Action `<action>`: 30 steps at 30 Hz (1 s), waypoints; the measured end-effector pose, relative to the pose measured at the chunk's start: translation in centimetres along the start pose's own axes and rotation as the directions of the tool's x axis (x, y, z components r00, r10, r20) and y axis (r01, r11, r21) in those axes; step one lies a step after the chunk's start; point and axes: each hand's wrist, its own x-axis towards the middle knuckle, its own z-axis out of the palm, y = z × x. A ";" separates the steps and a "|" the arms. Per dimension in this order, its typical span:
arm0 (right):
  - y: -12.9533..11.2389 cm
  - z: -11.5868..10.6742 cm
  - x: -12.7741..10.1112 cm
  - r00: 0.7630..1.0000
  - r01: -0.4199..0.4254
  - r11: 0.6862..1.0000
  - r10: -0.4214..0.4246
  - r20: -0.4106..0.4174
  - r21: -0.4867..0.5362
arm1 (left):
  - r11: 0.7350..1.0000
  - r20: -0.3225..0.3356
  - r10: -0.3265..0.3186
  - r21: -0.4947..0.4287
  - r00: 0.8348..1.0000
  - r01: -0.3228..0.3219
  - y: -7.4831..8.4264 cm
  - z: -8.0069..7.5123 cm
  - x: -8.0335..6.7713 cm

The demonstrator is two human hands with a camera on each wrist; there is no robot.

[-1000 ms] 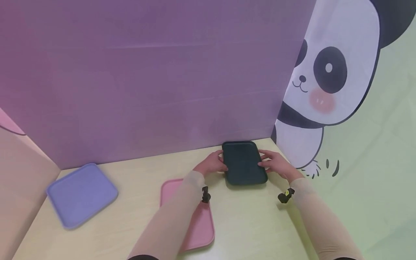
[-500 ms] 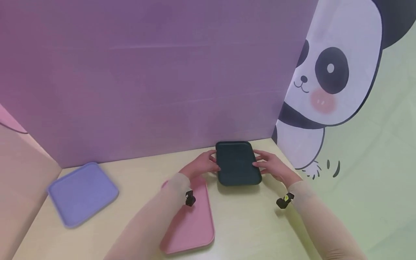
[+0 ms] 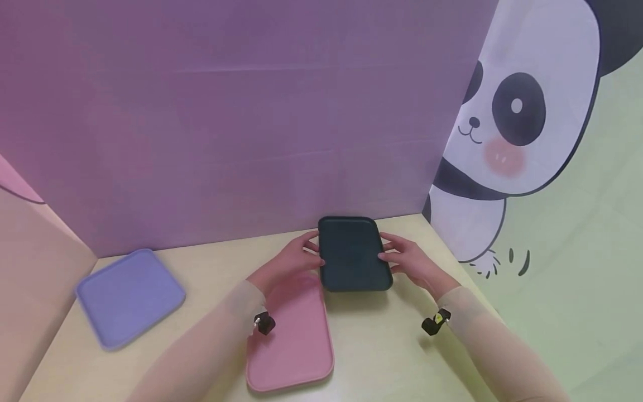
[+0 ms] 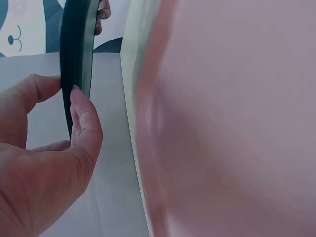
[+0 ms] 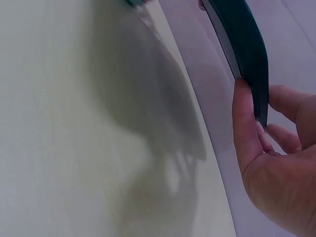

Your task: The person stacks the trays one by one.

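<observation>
A dark green, nearly black tray (image 3: 354, 254) is held between my two hands near the back of the table. My left hand (image 3: 293, 259) pinches its left rim, thumb on the upper face and fingers below. On the opposite rim, my right hand (image 3: 414, 262) pinches in the same way. Both wrist views show the tray (image 4: 79, 47) edge-on between thumb and fingers. In the right wrist view, a shadow lies on the table apart from the tray (image 5: 247, 49), which is raised. A pink tray (image 3: 293, 340) lies below my left wrist.
A blue-violet tray (image 3: 130, 298) lies at the left on the pale wooden table (image 3: 377, 352). Behind rises a purple wall (image 3: 226, 123). A green wall with a panda picture (image 3: 522, 123) borders the right side.
Both hands have carried the dark green tray leftward, and its shadow has grown more distinct. More of the pink tray shows as my left forearm shifted left.
</observation>
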 end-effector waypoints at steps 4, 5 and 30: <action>-0.3 1.6 -0.4 1.000 0.019 1.000 -0.019 0.025 0.012 | 1.000 -0.030 -0.004 -0.026 1.000 0.003 -0.9 -0.8 -1.7; -0.4 2.1 -0.6 0.999 0.024 1.000 -0.025 0.028 0.017 | 1.000 -0.037 -0.008 -0.029 0.999 0.007 -1.1 -1.0 -2.2; -0.7 13.3 -5.0 0.989 0.066 0.996 -0.074 0.125 0.064 | 0.991 -0.116 -0.101 -0.099 0.988 0.089 -4.4 -3.6 -15.7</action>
